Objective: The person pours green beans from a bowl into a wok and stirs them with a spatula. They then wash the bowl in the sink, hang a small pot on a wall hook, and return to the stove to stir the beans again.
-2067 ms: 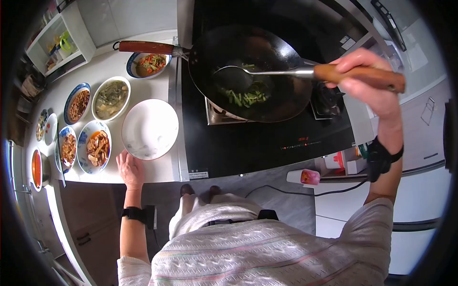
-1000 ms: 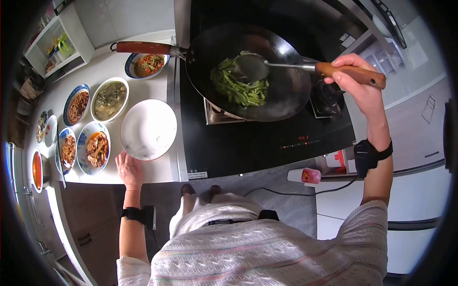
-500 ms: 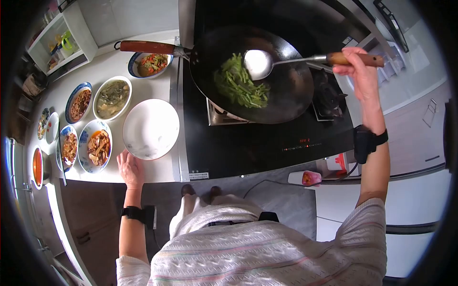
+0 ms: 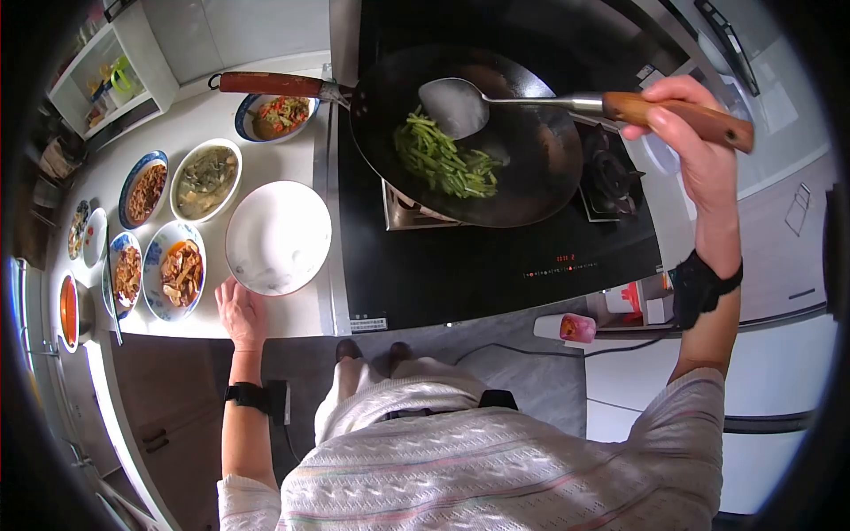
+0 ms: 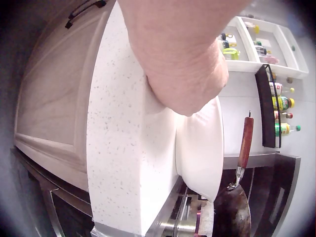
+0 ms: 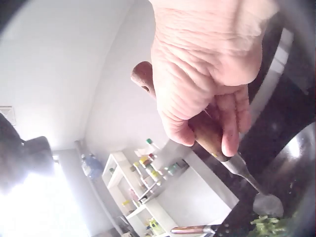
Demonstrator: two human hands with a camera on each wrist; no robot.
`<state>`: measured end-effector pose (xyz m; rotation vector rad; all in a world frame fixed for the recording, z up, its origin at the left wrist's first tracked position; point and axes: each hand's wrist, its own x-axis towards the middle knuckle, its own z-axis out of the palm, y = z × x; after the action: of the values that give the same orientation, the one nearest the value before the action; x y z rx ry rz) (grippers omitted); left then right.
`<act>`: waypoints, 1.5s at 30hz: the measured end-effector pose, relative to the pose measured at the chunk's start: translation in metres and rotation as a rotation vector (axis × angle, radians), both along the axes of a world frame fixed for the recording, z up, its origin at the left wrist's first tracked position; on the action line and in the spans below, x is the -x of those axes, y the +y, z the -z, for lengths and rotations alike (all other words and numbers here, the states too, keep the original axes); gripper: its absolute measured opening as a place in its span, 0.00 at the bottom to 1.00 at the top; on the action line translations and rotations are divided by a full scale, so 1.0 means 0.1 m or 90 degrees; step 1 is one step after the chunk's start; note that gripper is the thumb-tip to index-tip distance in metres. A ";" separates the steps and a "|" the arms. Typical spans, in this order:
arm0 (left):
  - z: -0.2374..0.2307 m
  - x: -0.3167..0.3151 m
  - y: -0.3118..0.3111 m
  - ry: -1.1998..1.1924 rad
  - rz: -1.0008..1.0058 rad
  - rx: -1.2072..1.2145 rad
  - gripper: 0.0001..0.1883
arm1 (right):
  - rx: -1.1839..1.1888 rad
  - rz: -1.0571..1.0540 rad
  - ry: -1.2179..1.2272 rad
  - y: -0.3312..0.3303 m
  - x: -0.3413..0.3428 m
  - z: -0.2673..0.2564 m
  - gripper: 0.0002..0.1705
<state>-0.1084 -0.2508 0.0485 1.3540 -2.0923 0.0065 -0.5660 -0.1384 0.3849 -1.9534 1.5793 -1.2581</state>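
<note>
My right hand [image 4: 695,133] grips the wooden handle of a metal wok spatula [image 4: 456,108]. The spatula's rounded head is inside the black wok [image 4: 540,177], at the far edge of a heap of cut green vegetables [image 4: 443,161]. In the right wrist view, thumb and fingers wrap around the handle, with the spatula head close over the greens [image 6: 269,226]. On the counter, my left hand [image 4: 241,314] rests at the near rim of a white bowl [image 4: 279,234], fingers relaxed. The left wrist view shows that hand against the bowl's side, its fingers mostly hidden.
Left of the bowl stand several filled dishes, among them a soup bowl [image 4: 208,181] and a bowl of brown slices [image 4: 181,273]. The wok's red handle [image 4: 270,84] juts over the counter. An unused burner [image 4: 611,177] sits right of the wok on the black cooktop [image 4: 425,283].
The spatula has swept through the greens, turned over, and shifted to the far left of the heap. The greens now form a larger, brighter pile. My left hand has stayed put.
</note>
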 end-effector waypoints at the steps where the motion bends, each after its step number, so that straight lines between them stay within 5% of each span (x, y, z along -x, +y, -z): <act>1: 0.01 0.00 0.00 -0.005 0.001 -0.005 0.08 | 0.002 0.004 -0.007 0.04 -0.02 -0.01 0.08; 6: 0.01 0.02 0.00 0.003 -0.004 -0.003 0.08 | -0.011 0.006 -0.037 -0.04 -0.07 0.21 0.09; 10: 0.04 -0.01 -0.01 -0.001 0.002 0.002 0.08 | -0.085 0.245 0.011 -0.04 0.33 -0.10 0.13; 16: -0.01 0.03 0.01 0.001 -0.008 -0.014 0.08 | -0.195 0.351 -0.037 -0.05 0.78 -0.34 0.17; 18: 0.00 0.02 0.01 -0.003 -0.009 -0.022 0.09 | -0.209 0.391 -0.211 -0.14 0.75 0.00 0.18; 22: 0.03 0.00 -0.01 -0.006 -0.013 -0.010 0.09 | -0.166 0.345 -0.368 -0.22 0.64 0.36 0.18; 28: 0.03 -0.01 0.00 -0.010 -0.009 -0.026 0.11 | -0.125 0.351 -0.050 -0.14 0.77 -0.27 0.14; 31: -0.01 0.03 0.01 -0.003 -0.004 -0.008 0.07 | -0.139 0.384 -0.051 -0.25 0.74 -0.12 0.14; 36: 0.03 -0.01 -0.02 -0.008 -0.019 -0.016 0.07 | -0.086 0.234 -0.207 -0.43 0.60 0.29 0.14; 39: 0.01 0.01 0.01 -0.008 -0.011 -0.012 0.08 | -0.025 0.216 -0.054 -0.45 0.57 0.15 0.12; 45: 0.00 0.02 0.01 -0.006 -0.009 -0.007 0.09 | -0.052 0.079 -0.049 -0.64 0.38 0.26 0.09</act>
<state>-0.1106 -0.2499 0.0489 1.3774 -2.0937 0.0082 -0.6038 -0.2024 0.3585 -1.7619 1.7074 -1.2785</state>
